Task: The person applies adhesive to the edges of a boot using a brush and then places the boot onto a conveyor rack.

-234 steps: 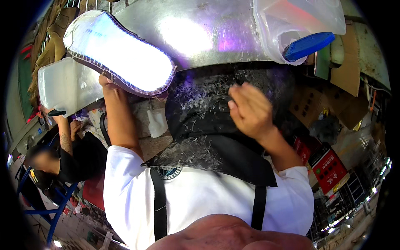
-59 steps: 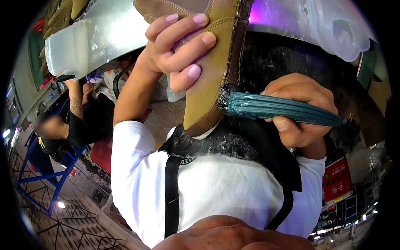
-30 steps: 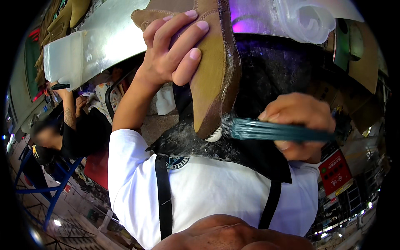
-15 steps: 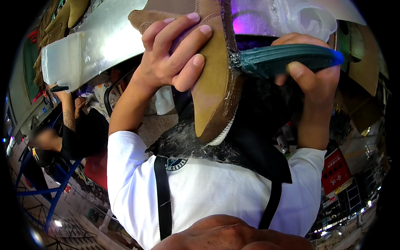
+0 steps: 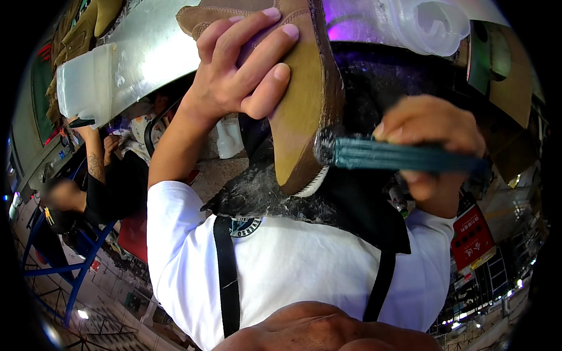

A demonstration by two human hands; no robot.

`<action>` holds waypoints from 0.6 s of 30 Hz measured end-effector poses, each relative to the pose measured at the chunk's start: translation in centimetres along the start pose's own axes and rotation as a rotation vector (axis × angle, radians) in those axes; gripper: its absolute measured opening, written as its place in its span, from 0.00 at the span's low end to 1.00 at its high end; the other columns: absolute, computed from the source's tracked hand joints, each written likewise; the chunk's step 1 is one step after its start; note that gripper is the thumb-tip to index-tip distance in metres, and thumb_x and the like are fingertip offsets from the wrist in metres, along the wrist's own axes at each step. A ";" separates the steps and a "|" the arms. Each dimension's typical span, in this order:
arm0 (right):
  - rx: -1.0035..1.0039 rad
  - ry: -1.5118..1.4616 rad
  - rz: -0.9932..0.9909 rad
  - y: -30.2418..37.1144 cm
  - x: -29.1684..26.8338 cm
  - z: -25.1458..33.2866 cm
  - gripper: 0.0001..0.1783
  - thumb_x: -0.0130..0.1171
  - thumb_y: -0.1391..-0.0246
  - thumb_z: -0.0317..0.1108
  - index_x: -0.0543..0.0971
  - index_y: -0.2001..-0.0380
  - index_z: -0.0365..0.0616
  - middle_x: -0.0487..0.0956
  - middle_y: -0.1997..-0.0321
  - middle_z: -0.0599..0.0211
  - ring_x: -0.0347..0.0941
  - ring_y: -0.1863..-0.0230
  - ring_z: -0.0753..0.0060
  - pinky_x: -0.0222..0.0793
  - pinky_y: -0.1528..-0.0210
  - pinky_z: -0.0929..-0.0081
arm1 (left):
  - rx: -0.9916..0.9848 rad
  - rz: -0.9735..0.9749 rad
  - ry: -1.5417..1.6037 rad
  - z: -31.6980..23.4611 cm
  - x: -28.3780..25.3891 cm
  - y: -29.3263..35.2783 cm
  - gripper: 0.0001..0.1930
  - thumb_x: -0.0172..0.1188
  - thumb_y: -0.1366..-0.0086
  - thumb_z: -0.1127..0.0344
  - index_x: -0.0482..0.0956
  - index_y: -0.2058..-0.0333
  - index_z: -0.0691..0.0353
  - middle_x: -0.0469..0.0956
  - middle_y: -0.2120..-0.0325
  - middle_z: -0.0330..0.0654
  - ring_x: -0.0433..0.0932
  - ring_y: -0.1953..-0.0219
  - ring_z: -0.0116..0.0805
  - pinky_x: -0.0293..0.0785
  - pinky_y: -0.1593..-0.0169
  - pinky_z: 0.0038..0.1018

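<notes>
A tan suede boot (image 5: 295, 126) hangs toe-down in front of my body, its brown-coated lower edge facing right and a white stitched strip showing at the toe. My left hand (image 5: 243, 70) is closed around the upper from the left side, fingers spread over the suede. My right hand (image 5: 439, 128), slightly blurred, grips the dark green handle of a brush (image 5: 369, 154). The brush's dirty, glistening tip touches the boot's lower edge near the toe. Part of the boot's top lies outside the picture.
A metal worktable (image 5: 155, 47) spans the far side, bearing a translucent plastic tub (image 5: 430, 26) and a translucent box (image 5: 85, 82). More brown shoes (image 5: 82, 35) lie far left. A co-worker (image 5: 120, 184) sits at left. A red box (image 5: 471, 237) stands at right.
My right hand has brought the brush down along the boot's edge toward the toe, nearer my body. The left hand and boot have barely moved.
</notes>
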State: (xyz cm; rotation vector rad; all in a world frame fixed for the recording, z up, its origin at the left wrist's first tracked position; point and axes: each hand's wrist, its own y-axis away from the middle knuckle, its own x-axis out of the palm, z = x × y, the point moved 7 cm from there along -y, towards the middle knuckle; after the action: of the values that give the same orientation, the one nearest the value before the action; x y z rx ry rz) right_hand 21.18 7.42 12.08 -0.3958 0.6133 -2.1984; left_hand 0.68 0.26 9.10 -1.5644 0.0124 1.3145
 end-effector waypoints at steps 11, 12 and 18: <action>0.216 0.077 -0.179 1.1 -2.4 1.2 0.13 0.64 0.53 0.20 0.80 0.61 0.28 0.83 0.63 0.43 0.81 0.73 0.68 0.79 0.72 0.77 | -0.025 0.037 -0.048 -0.4 0.2 -1.4 0.26 0.58 0.37 0.72 0.59 0.43 0.61 0.80 0.49 0.57 0.80 0.51 0.53 0.71 0.48 0.44; 0.205 0.117 -0.160 1.2 -2.3 1.5 0.13 0.64 0.54 0.21 0.81 0.62 0.29 0.83 0.64 0.44 0.82 0.72 0.67 0.80 0.71 0.77 | -0.020 0.037 -0.047 -0.4 0.2 -1.4 0.26 0.58 0.37 0.72 0.59 0.43 0.61 0.80 0.49 0.57 0.80 0.51 0.53 0.71 0.48 0.44; 0.147 0.351 -0.006 0.6 -0.9 3.8 0.15 0.64 0.48 0.32 0.79 0.61 0.31 0.82 0.67 0.48 0.80 0.75 0.69 0.78 0.73 0.74 | -0.023 0.089 -0.048 -0.8 0.3 -2.1 0.26 0.59 0.38 0.73 0.61 0.43 0.61 0.79 0.48 0.56 0.80 0.50 0.53 0.70 0.48 0.43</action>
State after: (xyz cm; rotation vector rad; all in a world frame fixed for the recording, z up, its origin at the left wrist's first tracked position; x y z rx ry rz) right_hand 23.93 6.64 14.88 0.0689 0.6290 -2.3195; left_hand 2.55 0.81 10.17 -1.5667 0.0370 1.4262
